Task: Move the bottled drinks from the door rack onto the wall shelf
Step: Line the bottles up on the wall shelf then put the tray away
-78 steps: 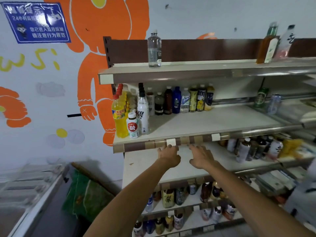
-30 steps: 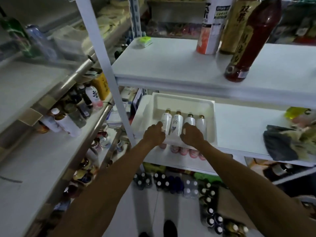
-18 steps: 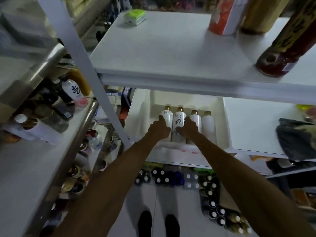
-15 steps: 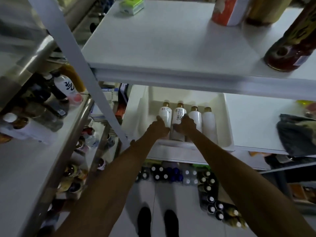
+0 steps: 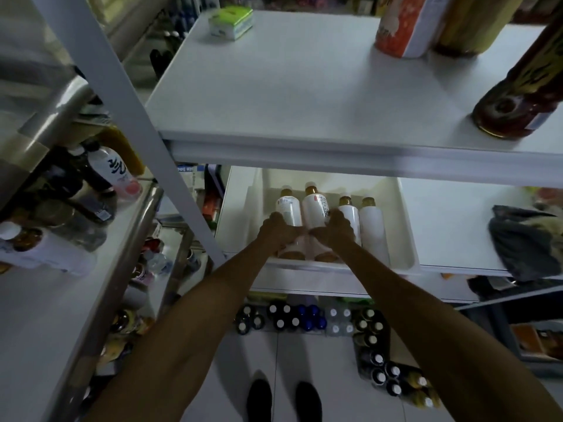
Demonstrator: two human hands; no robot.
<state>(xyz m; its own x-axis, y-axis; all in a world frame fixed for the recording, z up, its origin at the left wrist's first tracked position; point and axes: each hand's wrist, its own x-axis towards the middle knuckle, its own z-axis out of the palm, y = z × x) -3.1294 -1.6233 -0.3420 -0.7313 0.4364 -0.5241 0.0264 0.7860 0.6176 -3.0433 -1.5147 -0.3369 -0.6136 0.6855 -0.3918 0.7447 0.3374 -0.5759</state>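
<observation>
The wall shelf (image 5: 39,315) runs down the left edge, already carrying a few drinks and with bare space near the front; it is well apart from the hands. Compared with half a second ago, the two left bottles in the white tray (image 5: 406,236) have risen a little above their neighbours and the second has turned, its label now facing right; the lift out of the rack seems to have begun, though none of this batch has reached the wall shelf yet.

The left hand (image 5: 278,231) is curled round the lower body of the first bottle (image 5: 288,208); just beside it the right hand (image 5: 333,229) is wrapped round the second bottle (image 5: 315,208), its knuckles touching the third bottle (image 5: 350,213); the fourth bottle (image 5: 373,229) stands untouched in the tray.

Both hands show only their backs, so the fingertips are hidden behind the bottles; whether the bottle bases have cleared the tray floor cannot be told; the label print is too blurred to read; the tall bottles at the top right are cut off by the frame.
</observation>
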